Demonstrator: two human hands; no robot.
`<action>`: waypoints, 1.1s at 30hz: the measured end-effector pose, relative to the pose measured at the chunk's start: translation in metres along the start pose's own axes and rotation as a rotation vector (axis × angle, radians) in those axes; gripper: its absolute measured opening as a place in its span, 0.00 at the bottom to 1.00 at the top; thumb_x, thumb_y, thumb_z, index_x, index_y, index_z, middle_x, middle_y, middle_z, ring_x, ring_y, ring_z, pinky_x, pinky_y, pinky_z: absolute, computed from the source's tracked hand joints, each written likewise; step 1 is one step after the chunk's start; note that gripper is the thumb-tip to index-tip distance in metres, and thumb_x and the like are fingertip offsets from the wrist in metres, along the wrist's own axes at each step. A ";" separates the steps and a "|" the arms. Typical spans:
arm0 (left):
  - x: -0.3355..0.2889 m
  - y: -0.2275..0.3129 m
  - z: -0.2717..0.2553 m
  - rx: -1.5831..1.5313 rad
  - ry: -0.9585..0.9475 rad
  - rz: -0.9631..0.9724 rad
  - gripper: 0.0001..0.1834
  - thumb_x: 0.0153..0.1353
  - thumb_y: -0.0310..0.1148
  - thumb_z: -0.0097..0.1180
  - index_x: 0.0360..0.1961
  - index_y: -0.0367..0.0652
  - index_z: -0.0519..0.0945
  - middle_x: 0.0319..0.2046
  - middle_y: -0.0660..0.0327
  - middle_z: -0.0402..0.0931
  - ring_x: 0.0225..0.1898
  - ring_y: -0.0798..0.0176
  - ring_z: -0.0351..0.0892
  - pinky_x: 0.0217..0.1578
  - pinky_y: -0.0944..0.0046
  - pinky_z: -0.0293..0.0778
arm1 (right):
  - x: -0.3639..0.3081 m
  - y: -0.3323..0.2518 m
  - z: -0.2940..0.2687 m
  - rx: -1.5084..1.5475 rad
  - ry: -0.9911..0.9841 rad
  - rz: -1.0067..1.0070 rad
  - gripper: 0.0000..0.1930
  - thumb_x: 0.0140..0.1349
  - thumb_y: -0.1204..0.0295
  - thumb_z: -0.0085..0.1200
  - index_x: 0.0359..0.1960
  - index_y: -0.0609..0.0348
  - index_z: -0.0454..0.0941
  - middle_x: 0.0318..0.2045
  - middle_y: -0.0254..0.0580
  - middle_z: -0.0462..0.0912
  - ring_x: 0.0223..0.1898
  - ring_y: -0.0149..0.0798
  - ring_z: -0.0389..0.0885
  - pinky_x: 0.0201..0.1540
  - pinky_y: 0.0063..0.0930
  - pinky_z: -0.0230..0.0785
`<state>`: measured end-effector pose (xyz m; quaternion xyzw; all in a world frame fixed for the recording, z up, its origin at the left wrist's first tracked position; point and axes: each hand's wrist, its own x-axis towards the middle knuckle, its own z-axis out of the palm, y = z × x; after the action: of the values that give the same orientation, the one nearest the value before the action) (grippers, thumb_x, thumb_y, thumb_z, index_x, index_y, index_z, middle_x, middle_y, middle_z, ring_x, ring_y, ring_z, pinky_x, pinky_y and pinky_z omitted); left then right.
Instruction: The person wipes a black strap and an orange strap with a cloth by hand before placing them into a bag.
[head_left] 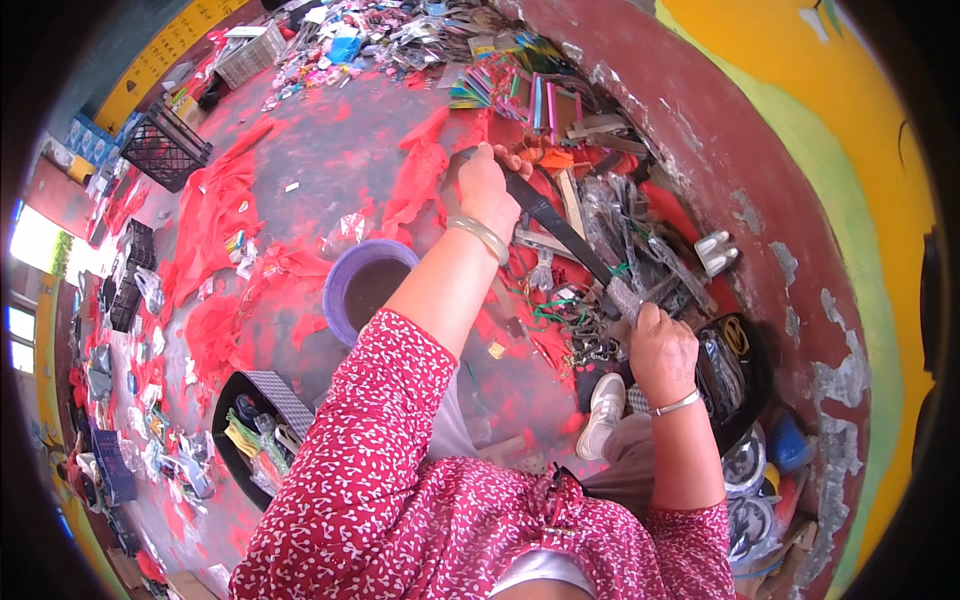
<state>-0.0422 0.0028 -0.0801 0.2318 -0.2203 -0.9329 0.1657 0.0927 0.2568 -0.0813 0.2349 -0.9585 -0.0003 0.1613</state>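
Note:
My left hand, with a pale bangle at its wrist, is closed around the far part of a long, flat black strip. The strip looks like a blade or a stiff belt; I cannot tell which. It slants down to the right, to a grey textured end piece. My right hand, wearing a silver bangle, is closed on that grey end. Beyond and to the right of the strip lies a heap of plastic-wrapped goods with green ties and metal chains.
A purple-rimmed bucket stands left of my left forearm. Black tubs of goods sit at the left and right. A black crate is farther off. Red sheeting and litter cover the floor; a peeling wall curves along the right.

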 end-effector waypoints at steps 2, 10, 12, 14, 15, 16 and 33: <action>-0.004 -0.007 0.000 0.014 -0.016 -0.002 0.13 0.64 0.34 0.37 0.23 0.42 0.65 0.13 0.61 0.63 0.16 0.62 0.65 0.23 0.59 0.69 | -0.004 0.005 -0.001 0.004 0.021 -0.008 0.11 0.50 0.66 0.54 0.23 0.57 0.65 0.17 0.42 0.74 0.18 0.45 0.75 0.24 0.36 0.68; 0.065 0.073 -0.044 -0.228 0.076 0.199 0.13 0.63 0.33 0.32 0.22 0.44 0.63 0.14 0.63 0.62 0.18 0.64 0.65 0.23 0.59 0.69 | -0.042 0.085 -0.005 0.042 -0.223 0.555 0.07 0.56 0.70 0.47 0.31 0.61 0.72 0.24 0.48 0.79 0.24 0.45 0.79 0.27 0.32 0.70; 0.074 0.075 -0.043 -0.284 -0.050 0.138 0.17 0.65 0.39 0.33 0.23 0.42 0.65 0.17 0.61 0.65 0.21 0.62 0.66 0.28 0.57 0.71 | -0.060 0.140 0.006 0.578 -0.013 0.737 0.11 0.57 0.73 0.46 0.39 0.64 0.74 0.30 0.51 0.80 0.30 0.46 0.79 0.32 0.32 0.69; 0.051 0.063 -0.029 -0.220 -0.189 0.037 0.19 0.65 0.43 0.35 0.26 0.40 0.67 0.21 0.58 0.68 0.24 0.58 0.69 0.32 0.54 0.71 | -0.058 0.139 0.004 1.339 0.234 0.881 0.13 0.58 0.75 0.45 0.44 0.66 0.72 0.36 0.49 0.79 0.39 0.45 0.77 0.42 0.33 0.68; 0.036 0.054 -0.019 -0.188 -0.264 -0.017 0.20 0.65 0.45 0.36 0.27 0.39 0.69 0.22 0.56 0.70 0.26 0.56 0.70 0.34 0.53 0.71 | -0.058 0.139 0.005 1.012 0.292 0.657 0.14 0.59 0.74 0.45 0.45 0.66 0.71 0.38 0.49 0.78 0.40 0.45 0.76 0.44 0.32 0.68; 0.029 0.047 -0.016 -0.168 -0.315 -0.080 0.22 0.65 0.47 0.35 0.30 0.38 0.69 0.24 0.54 0.71 0.29 0.53 0.71 0.37 0.51 0.70 | -0.058 0.140 0.007 0.685 0.338 0.432 0.14 0.60 0.73 0.45 0.47 0.66 0.70 0.40 0.48 0.77 0.42 0.45 0.76 0.45 0.32 0.67; -0.068 -0.052 -0.004 0.414 -0.805 -0.348 0.31 0.65 0.52 0.34 0.55 0.34 0.65 0.53 0.54 0.67 0.55 0.59 0.66 0.56 0.60 0.61 | 0.060 0.011 -0.022 2.233 0.089 0.405 0.21 0.66 0.65 0.37 0.56 0.67 0.62 0.54 0.46 0.67 0.55 0.38 0.66 0.60 0.34 0.55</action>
<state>0.0055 0.0736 -0.0840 -0.0861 -0.4058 -0.8989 -0.1408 0.0437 0.2411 -0.0412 0.0877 -0.4367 0.8889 -0.1071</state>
